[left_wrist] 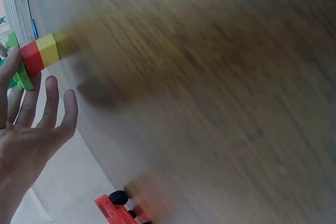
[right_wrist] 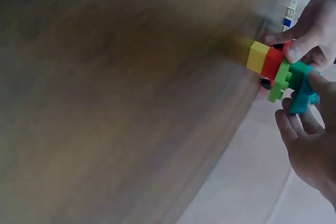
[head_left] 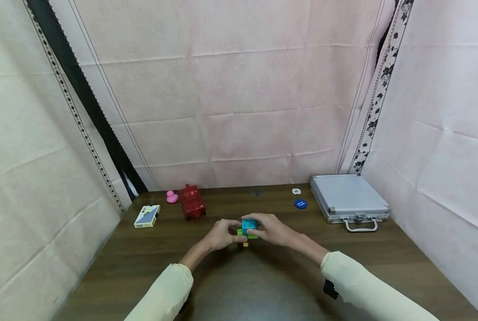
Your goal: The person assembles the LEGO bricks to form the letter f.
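A stack of toy building bricks stands upright on the table: a yellow brick (right_wrist: 257, 57) at the bottom, a red brick (right_wrist: 272, 63) above it, then a light green piece (right_wrist: 281, 81). Over these come a green brick (right_wrist: 298, 75) and a blue brick (head_left: 249, 224) on top. My left hand (head_left: 222, 235) pinches the stack around the light green piece, its other fingers spread in the left wrist view. From the other side, my right hand (head_left: 273, 228) grips the blue brick between thumb and fingers. Both hands partly cover the stack in the head view.
Behind the left hand sits a red toy car (head_left: 192, 201), with a pink rubber duck (head_left: 172, 197) and a small card box (head_left: 147, 216) further left. At the back right are a white chip (head_left: 296, 191), a blue disc (head_left: 301, 203) and a silver case (head_left: 349, 198).
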`<state>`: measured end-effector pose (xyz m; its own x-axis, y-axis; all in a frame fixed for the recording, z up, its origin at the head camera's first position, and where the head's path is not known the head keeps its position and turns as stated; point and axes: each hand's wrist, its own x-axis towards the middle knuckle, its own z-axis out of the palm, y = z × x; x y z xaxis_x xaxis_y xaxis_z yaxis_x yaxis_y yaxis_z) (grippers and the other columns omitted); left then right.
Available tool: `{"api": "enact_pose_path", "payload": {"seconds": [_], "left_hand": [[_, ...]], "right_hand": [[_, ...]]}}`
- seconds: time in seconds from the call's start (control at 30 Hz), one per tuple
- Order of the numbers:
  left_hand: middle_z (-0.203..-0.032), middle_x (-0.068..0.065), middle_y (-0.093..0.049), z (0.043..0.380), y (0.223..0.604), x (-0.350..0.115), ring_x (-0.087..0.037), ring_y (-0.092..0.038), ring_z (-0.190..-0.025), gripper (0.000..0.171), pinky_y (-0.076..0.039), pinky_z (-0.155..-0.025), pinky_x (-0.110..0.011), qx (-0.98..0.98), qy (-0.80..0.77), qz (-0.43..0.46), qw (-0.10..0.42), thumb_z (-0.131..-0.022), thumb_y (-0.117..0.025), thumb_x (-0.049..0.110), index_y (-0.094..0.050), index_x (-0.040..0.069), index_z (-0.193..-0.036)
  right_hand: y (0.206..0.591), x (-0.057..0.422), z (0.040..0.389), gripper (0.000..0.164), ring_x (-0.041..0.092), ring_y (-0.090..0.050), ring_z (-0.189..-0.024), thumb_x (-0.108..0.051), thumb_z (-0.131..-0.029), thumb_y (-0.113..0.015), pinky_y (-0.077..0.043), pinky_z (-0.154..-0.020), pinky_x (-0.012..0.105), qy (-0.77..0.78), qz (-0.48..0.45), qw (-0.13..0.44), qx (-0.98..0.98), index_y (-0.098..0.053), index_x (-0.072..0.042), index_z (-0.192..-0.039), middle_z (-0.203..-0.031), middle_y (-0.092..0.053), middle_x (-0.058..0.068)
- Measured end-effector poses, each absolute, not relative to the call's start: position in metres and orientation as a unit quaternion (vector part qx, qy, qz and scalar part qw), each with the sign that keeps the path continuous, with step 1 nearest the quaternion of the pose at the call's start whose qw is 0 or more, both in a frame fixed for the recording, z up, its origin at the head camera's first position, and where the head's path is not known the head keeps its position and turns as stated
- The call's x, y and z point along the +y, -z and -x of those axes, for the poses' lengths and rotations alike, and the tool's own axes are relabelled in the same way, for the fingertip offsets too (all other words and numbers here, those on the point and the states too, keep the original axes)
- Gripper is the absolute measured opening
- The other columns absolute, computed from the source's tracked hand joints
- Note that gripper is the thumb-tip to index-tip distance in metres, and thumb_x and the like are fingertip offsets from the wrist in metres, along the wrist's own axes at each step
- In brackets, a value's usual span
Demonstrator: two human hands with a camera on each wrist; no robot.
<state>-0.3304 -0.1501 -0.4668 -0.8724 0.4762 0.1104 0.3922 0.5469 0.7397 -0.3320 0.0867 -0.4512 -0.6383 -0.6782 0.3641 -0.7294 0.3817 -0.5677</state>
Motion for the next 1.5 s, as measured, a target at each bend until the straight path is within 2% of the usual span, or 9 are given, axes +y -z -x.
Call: {"api": "enact_pose_path", "payload": {"seconds": [0.23,0.47,0.63,0.8,0.9,1.03,1.23,1.4,1.5], "left_hand": [[-0.116,-0.006,-0.073,0.330,0.467,-0.148,-0.019,-0.069,-0.100,0.039,-0.058,-0.088,-0.040,0.879,-0.401,-0.255,0.040,-0.094,-0.080,0.028,-0.072,0.007,-0.126],[-0.117,-0.006,-0.072,0.332,0.468,-0.144,-0.021,-0.069,-0.103,0.042,-0.057,-0.089,-0.040,0.878,-0.401,-0.258,0.033,-0.096,-0.078,0.029,-0.068,0.005,-0.129],[-0.115,-0.007,-0.073,0.329,0.466,-0.139,-0.021,-0.069,-0.103,0.058,-0.057,-0.090,-0.042,0.872,-0.413,-0.259,0.033,-0.096,-0.077,0.027,-0.054,0.008,-0.147],[-0.113,-0.009,-0.075,0.327,0.466,-0.136,-0.023,-0.071,-0.103,0.070,-0.057,-0.089,-0.042,0.867,-0.414,-0.277,0.023,-0.097,-0.076,0.021,-0.042,0.013,-0.158],[-0.113,-0.011,-0.075,0.328,0.466,-0.136,-0.026,-0.072,-0.105,0.069,-0.058,-0.090,-0.043,0.863,-0.420,-0.281,0.019,-0.098,-0.075,0.019,-0.042,0.014,-0.158],[-0.111,-0.013,-0.075,0.328,0.467,-0.136,-0.029,-0.072,-0.106,0.066,-0.057,-0.091,-0.047,0.864,-0.419,-0.279,0.012,-0.099,-0.074,0.020,-0.043,0.014,-0.157],[-0.128,-0.015,-0.069,0.334,0.472,-0.137,-0.031,-0.065,-0.120,0.063,-0.052,-0.098,-0.053,0.882,-0.398,-0.253,0.002,-0.100,-0.072,0.030,-0.046,0.015,-0.156],[-0.147,-0.013,-0.058,0.340,0.476,-0.139,-0.037,-0.048,-0.138,0.062,-0.039,-0.111,-0.060,0.894,-0.382,-0.236,0.005,-0.100,-0.072,0.033,-0.050,0.008,-0.153],[-0.150,-0.013,-0.056,0.343,0.478,-0.139,-0.038,-0.045,-0.138,0.061,-0.037,-0.112,-0.060,0.895,-0.379,-0.234,0.011,-0.101,-0.071,0.032,-0.051,0.003,-0.151]], "right_hand": [[0.460,0.097,0.334,0.047,0.028,-0.069,-0.113,-0.010,-0.101,-0.069,-0.057,-0.091,0.032,-0.418,-0.391,-0.003,-0.820,-0.051,-0.002,-0.144,-0.122,-0.067,0.012],[0.461,0.102,0.337,0.040,0.028,-0.070,-0.112,-0.006,-0.102,-0.067,-0.057,-0.092,0.035,-0.434,-0.395,0.013,-0.810,-0.054,-0.003,-0.140,-0.121,-0.069,0.011],[0.466,0.104,0.341,0.037,0.024,-0.070,-0.111,-0.012,-0.104,-0.065,-0.057,-0.091,0.033,-0.428,-0.375,0.039,-0.822,-0.058,-0.004,-0.140,-0.125,-0.068,0.010],[0.470,0.105,0.346,0.033,0.029,-0.070,-0.112,-0.013,-0.105,-0.064,-0.057,-0.093,0.039,-0.428,-0.352,0.051,-0.831,-0.056,-0.004,-0.136,-0.125,-0.068,0.014],[0.470,0.105,0.348,0.029,0.034,-0.068,-0.116,-0.014,-0.106,-0.062,-0.056,-0.095,0.044,-0.435,-0.334,0.036,-0.835,-0.054,-0.005,-0.132,-0.125,-0.068,0.016],[0.470,0.106,0.349,0.030,0.036,-0.067,-0.117,-0.014,-0.107,-0.061,-0.056,-0.094,0.048,-0.436,-0.306,-0.003,-0.846,-0.055,-0.005,-0.134,-0.130,-0.064,0.018],[0.473,0.107,0.352,0.042,0.037,-0.064,-0.120,-0.009,-0.105,-0.061,-0.054,-0.096,0.051,-0.429,-0.275,-0.037,-0.859,-0.053,-0.002,-0.145,-0.140,-0.056,0.021],[0.475,0.103,0.352,0.043,0.037,-0.064,-0.120,-0.009,-0.105,-0.061,-0.053,-0.097,0.052,-0.419,-0.273,-0.032,-0.865,-0.053,-0.001,-0.146,-0.133,-0.064,0.019],[0.478,0.099,0.353,0.041,0.035,-0.065,-0.121,-0.008,-0.105,-0.061,-0.053,-0.098,0.051,-0.415,-0.269,-0.030,-0.869,-0.054,0.001,-0.145,-0.130,-0.068,0.018]]}}
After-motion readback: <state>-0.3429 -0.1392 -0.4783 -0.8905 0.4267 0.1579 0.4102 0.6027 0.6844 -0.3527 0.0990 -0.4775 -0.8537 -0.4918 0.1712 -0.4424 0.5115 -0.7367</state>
